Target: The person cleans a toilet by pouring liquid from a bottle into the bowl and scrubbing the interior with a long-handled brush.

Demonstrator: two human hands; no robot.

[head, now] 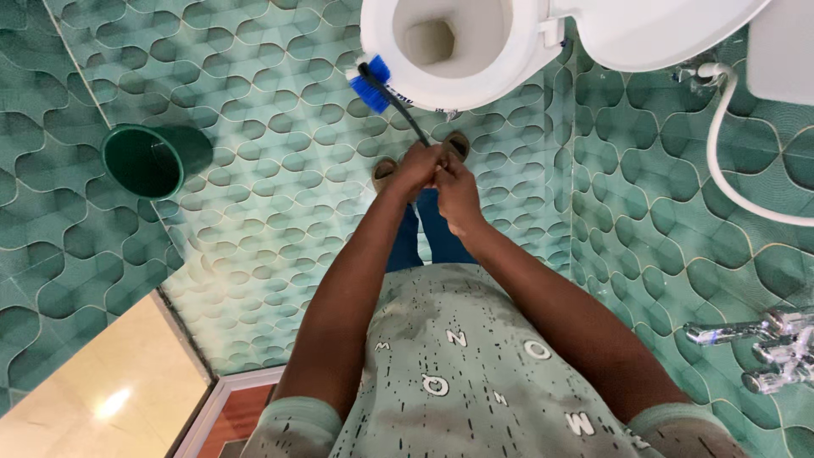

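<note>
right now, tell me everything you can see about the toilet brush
The toilet brush has a blue bristle head on a thin, dark, straight handle that looks like plastic. It is tilted, head up and away from the person, with the bristles pressed against the outer front rim of the white toilet bowl. Both hands meet at the handle's lower end: the left hand and right hand are closed around it, above the green patterned floor tiles.

We note: pale green short-sleeved shirt, small dark dashes, white letter shapes | blue trousers | brown sandals | bare forearms, no rings visible
</note>
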